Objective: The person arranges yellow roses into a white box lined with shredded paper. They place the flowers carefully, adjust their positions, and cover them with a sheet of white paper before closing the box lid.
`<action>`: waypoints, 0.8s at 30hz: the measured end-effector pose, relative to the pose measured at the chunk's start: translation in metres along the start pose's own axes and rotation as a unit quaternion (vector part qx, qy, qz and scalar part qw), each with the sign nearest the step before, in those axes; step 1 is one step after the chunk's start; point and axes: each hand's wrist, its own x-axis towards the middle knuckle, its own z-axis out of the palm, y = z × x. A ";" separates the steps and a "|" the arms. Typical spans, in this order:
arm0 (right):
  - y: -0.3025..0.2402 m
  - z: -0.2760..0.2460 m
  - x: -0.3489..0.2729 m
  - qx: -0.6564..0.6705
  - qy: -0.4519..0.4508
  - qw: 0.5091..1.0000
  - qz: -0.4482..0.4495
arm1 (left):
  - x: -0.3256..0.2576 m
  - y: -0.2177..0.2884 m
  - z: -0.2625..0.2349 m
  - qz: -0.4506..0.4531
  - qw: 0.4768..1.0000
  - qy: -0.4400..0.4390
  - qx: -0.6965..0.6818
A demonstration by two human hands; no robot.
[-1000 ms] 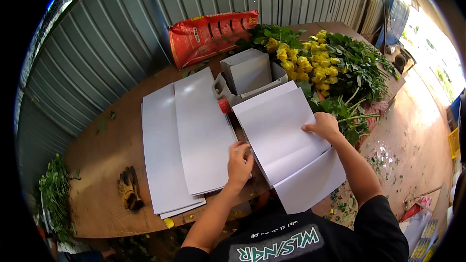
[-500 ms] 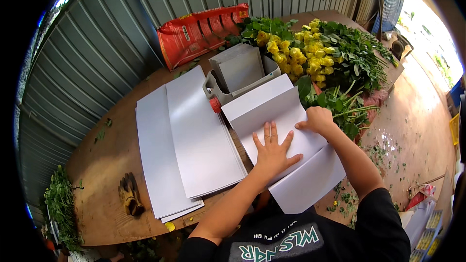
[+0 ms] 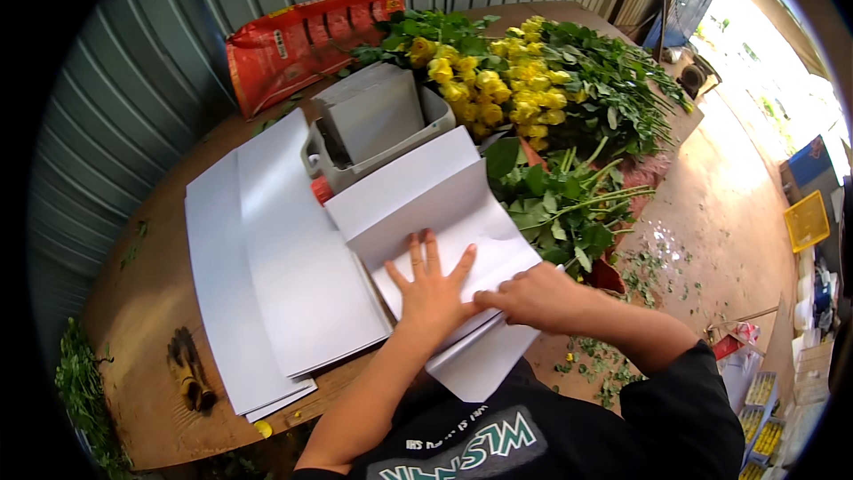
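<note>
The left hand [image 3: 433,289] lies flat, fingers spread, pressing the folded white paper sheet [image 3: 435,213] at centre frame; the right hand [image 3: 531,296] pinches its lower right edge. The paper looks light, floppy and easily creased, best held at its edges. It lies on the brown tabletop [image 3: 142,302], yellow roses [image 3: 484,80] beyond.

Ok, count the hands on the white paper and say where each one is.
2. The left hand lies flat, fingers spread, on the folded paper. The right hand presses the paper's right side, beside the left hand. No other hands are in view.
</note>
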 end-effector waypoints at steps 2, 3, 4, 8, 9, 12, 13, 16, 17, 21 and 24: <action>-0.003 0.022 -0.001 -0.041 0.095 0.994 -0.019 | 0.002 0.002 -0.003 0.009 1.000 -0.011 0.018; -0.004 0.027 -0.001 -0.039 0.110 0.993 -0.019 | 0.001 0.003 -0.004 0.011 1.000 -0.015 0.019; -0.004 0.029 0.000 -0.038 0.127 0.991 -0.022 | 0.000 0.002 -0.006 0.011 1.000 -0.016 0.021; 0.001 0.035 -0.002 -0.013 0.184 0.983 -0.017 | 0.001 0.004 -0.012 0.007 1.000 -0.024 0.004; -0.001 0.041 -0.001 -0.038 0.197 0.980 -0.005 | 0.001 0.005 -0.012 0.006 1.000 -0.029 0.010; -0.004 0.043 -0.001 -0.031 0.183 0.983 0.008 | 0.000 0.004 -0.007 0.008 1.000 -0.029 0.009; -0.005 0.041 -0.003 -0.028 0.180 0.983 0.009 | 0.000 0.006 -0.007 0.008 1.000 -0.020 0.005; -0.006 0.040 -0.005 -0.026 0.170 0.985 0.013 | -0.001 0.010 -0.013 -0.009 0.999 -0.040 0.000; -0.006 0.040 -0.006 -0.026 0.165 0.986 0.015 | 0.001 0.009 -0.013 -0.002 0.999 -0.039 0.004; -0.001 0.044 -0.006 -0.004 0.183 0.983 -0.004 | 0.003 0.009 -0.012 -0.001 0.999 -0.048 0.020; 0.001 0.041 -0.005 -0.013 0.194 0.980 -0.031 | 0.003 0.009 -0.016 -0.005 0.998 -0.057 0.028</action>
